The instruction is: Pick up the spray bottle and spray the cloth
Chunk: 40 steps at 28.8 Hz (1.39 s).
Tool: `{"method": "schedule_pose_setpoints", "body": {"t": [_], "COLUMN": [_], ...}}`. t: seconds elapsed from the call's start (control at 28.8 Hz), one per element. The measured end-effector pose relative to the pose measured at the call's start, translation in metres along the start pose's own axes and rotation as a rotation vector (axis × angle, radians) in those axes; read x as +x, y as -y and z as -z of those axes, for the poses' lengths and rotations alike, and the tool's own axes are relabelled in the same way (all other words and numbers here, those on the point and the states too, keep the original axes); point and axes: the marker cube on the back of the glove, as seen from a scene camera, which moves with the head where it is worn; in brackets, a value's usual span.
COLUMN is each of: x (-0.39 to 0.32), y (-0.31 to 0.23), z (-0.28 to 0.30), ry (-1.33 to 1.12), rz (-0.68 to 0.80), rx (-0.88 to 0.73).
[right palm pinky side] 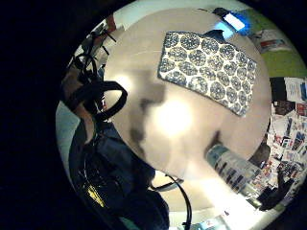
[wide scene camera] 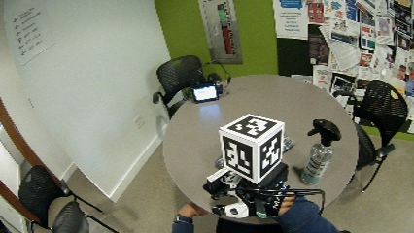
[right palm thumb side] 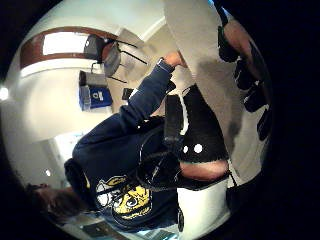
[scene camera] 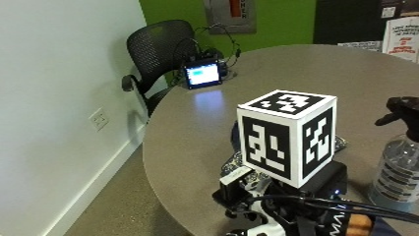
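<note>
Small lit screen (scene camera: 202,73) at the table's (scene camera: 294,73) far left edge. Gloved right hand (scene camera: 288,216) hovers at the near edge, over the table; can't tell finger state. Patterned cloth (right palm pinky side: 207,64) lies flat just beyond it. Spray bottle (scene camera: 397,162) stands upright to the right, untouched, apart from the hand.

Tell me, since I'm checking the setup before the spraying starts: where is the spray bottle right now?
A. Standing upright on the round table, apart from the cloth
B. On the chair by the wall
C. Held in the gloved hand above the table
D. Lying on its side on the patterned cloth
A: the spray bottle stands upright on the table, beside the cloth, with no hand on it.
</note>
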Motion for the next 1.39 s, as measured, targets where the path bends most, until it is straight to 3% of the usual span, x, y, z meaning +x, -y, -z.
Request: {"method": "schedule_pose_setpoints", "body": {"t": [0.55, 0.8, 1.04, 1.14, 1.39], "x": [0.004, -0.01, -0.019, -0.014, 0.037], "y": [-0.008, -0.029, -0.057, -0.076, -0.148], "z": [-0.001, -0.01, 0.005, 0.022, 0.039], "ry": [0.008, -0.013, -0.054, -0.073, 0.13], "rz": [-0.02, 0.041, 0.076, 0.078, -0.154], "rx": [0.083, 0.112, 0.26, 0.409, 0.778]}}
